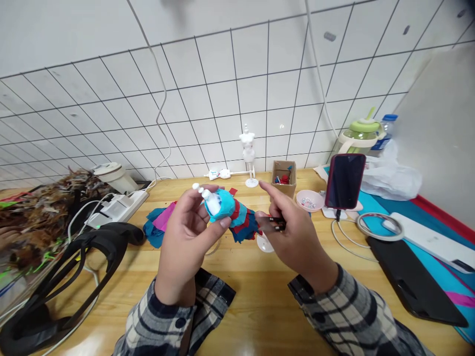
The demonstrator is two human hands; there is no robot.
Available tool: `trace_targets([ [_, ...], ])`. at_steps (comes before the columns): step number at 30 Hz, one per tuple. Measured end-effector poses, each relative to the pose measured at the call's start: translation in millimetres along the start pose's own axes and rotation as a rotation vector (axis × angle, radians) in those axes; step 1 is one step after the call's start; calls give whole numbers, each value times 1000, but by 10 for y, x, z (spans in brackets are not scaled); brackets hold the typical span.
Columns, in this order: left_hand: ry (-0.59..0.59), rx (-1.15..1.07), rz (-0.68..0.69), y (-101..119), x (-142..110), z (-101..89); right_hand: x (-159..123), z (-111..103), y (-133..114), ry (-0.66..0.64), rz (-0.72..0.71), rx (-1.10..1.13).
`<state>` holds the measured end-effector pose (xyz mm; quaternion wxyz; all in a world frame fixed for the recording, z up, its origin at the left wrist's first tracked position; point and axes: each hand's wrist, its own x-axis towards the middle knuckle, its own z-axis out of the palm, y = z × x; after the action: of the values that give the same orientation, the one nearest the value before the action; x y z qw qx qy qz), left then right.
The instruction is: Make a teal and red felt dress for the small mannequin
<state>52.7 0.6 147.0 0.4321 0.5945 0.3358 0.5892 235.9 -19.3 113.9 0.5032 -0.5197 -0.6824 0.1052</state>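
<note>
My left hand (189, 232) is closed around a small white doll mannequin (212, 202), tilted with its neck toward the left. Light-blue paper (224, 203) wraps its torso, and a layered skirt (245, 225) of blue and red pieces spreads below. The mannequin's round white base (265, 243) shows near my right hand. With the index finger stretched out, my right hand (291, 225) grips a small dark tool (276, 224), perhaps tweezers; its full shape is hidden by the fingers.
Behind stand another white mannequin (248, 148) and a cardboard box (284, 178) of scraps. At right are a pink bowl (309, 201) of beads, a propped phone (346, 180) and a black tablet-like slab (415, 282). A power strip (118, 210) and black headset strap (74, 282) lie left.
</note>
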Motion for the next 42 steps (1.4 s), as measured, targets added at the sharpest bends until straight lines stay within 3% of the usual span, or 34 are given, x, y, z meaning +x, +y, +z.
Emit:
trace_targets([
  [3,54,-100,-37,55,51,-100,43,-78,117,-230,109,97],
  [8,60,-289,-98,179,68,-279,-33,-93,119,-682,5,297],
  [11,-20,-319,-178,188,78,-360,-213,39,110,-778,56,420],
  [13,-98,-311,-231,148,105,-403,-373,163,173,-685,91,413],
  [15,-157,-302,-275,79,136,-422,-538,287,277,-457,161,288],
  [17,-186,-281,-323,-4,154,-401,-680,390,375,-365,194,134],
  [20,-200,-235,-380,-116,152,-310,-806,482,437,-358,200,-22],
  [24,-85,-189,-385,-180,156,-212,-844,519,400,-378,156,-65],
  [33,-36,-32,-289,-167,179,-268,-904,562,413,-407,67,-35],
  [42,-27,-50,-287,-129,163,-230,-896,549,430,-403,70,-8],
])
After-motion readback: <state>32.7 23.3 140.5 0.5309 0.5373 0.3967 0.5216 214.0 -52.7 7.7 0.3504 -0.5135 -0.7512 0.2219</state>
